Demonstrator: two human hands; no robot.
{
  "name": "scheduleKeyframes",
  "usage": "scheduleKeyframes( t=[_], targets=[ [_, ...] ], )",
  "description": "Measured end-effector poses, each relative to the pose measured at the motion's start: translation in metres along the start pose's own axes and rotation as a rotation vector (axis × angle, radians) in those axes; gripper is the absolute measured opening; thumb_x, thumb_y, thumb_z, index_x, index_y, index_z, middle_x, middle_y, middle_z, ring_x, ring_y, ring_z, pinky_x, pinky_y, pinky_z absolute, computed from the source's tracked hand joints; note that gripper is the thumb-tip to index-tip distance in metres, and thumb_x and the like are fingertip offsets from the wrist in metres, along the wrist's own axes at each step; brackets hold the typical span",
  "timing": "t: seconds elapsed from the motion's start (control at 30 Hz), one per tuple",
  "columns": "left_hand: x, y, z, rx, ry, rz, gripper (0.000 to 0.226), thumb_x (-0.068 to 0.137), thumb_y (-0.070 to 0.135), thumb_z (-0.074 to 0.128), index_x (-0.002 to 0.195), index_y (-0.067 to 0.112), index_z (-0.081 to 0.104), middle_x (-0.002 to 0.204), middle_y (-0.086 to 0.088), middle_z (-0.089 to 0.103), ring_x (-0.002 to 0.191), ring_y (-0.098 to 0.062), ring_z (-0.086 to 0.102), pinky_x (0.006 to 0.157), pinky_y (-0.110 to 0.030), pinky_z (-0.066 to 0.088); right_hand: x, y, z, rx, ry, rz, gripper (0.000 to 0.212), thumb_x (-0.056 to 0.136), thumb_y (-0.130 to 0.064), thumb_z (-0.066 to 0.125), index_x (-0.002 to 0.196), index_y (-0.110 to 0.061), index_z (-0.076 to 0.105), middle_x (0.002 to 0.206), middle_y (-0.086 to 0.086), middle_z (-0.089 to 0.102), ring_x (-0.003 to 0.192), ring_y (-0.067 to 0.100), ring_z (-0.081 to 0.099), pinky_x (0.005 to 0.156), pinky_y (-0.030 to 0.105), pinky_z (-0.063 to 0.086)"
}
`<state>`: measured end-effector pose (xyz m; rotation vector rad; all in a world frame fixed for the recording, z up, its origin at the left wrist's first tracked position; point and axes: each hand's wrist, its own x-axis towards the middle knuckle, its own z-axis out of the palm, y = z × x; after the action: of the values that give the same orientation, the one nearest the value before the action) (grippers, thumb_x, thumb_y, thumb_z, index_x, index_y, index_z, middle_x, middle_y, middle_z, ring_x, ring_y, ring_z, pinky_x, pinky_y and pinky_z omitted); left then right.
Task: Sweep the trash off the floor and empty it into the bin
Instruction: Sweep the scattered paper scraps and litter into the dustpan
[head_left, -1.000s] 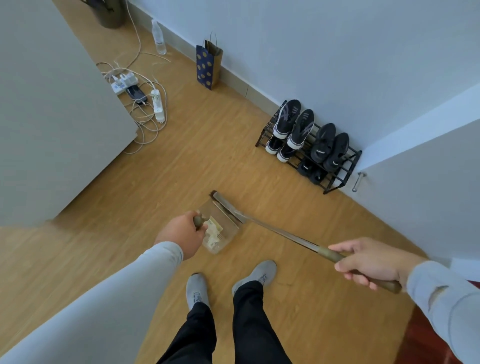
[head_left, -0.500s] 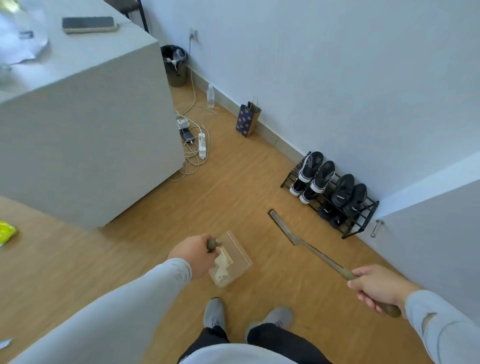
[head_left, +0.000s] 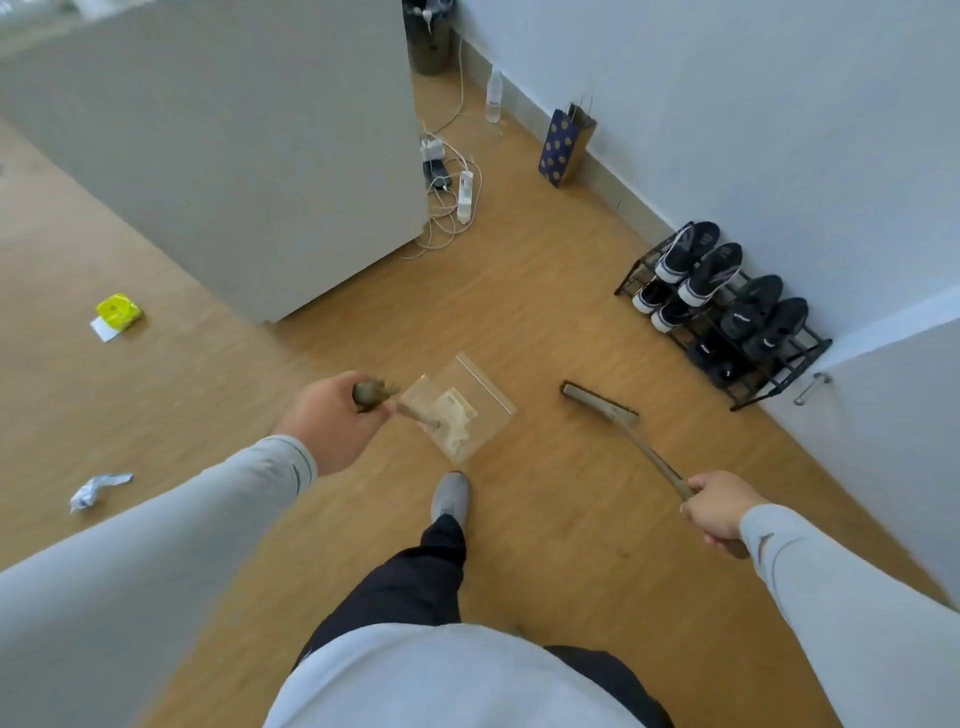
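Trash (head_left: 457, 421) lies crumpled in the clear, square plastic dustpan (head_left: 470, 402).

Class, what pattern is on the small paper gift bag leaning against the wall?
Yellow polka dots on dark blue paper gift bag, best seen in the head view.

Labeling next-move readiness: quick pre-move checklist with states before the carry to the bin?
1. Left hand gripping the dustpan handle: ok.
2. Right hand gripping the broom handle: ok.
3. Collected paper scraps inside the dustpan: ok.
4. Floor swept: not ok. A yellow wrapper and a crumpled paper lie off to the left.
5. Bin visible ahead by the wall: ok; how full it is, cannot tell.
6. Route to the bin: not ok. A power strip and cables lie on the floor near the cabinet corner.
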<state>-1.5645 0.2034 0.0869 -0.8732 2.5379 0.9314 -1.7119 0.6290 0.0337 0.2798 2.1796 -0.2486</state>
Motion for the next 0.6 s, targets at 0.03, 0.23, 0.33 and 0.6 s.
scheduleKeyframes(
  t=[0.03,0.23,0.33,0.6],
  targets=[
    [-0.016,-0.003,0.007,0.003,0.015,-0.002,0.014,0.095,0.044,0.064,0.097,0.030,0.063,0.073,0.005,0.064,0.063,-0.017,0.059,0.057,-0.030,0.044,0.005,0.016,0.021,-0.013,-0.003,-0.013,0.053,0.097,-0.007,0.049,0.149,-0.014,0.051,0.074,0.011,0.064,0.047,0.021,0.058,0.040,0.022,0.044],
    [-0.069,-0.006,0.047,0.099,0.001,0.011,0.011,0.096,0.038,0.065,0.094,0.028,0.062,0.073,0.002,0.063,0.066,-0.021,0.060,0.058,-0.031,0.044,-0.051,0.130,0.145,-0.080,-0.129,-0.004,0.063,0.098,-0.013,0.049,0.158,-0.025,0.040,0.125,0.004,0.066,0.093,0.024,0.067,0.076,0.032,0.058],
    [-0.084,-0.014,0.062,0.163,-0.055,0.001,0.012,0.095,0.039,0.065,0.095,0.028,0.062,0.071,0.004,0.061,0.063,-0.018,0.057,0.058,-0.031,0.042,-0.099,0.174,0.173,-0.095,-0.169,0.009,0.062,0.101,-0.013,0.047,0.160,-0.031,0.035,0.141,0.001,0.061,0.102,0.023,0.066,0.089,0.033,0.059],
    [-0.105,-0.041,0.094,0.368,-0.253,0.057,0.019,0.094,0.046,0.064,0.104,0.030,0.066,0.079,0.003,0.068,0.073,-0.020,0.064,0.073,-0.038,0.056,-0.153,0.239,0.156,0.050,-0.217,0.048,0.058,0.101,-0.027,0.059,0.156,-0.033,0.043,0.136,-0.003,0.063,0.086,0.008,0.068,0.073,0.024,0.058]
  ],
)
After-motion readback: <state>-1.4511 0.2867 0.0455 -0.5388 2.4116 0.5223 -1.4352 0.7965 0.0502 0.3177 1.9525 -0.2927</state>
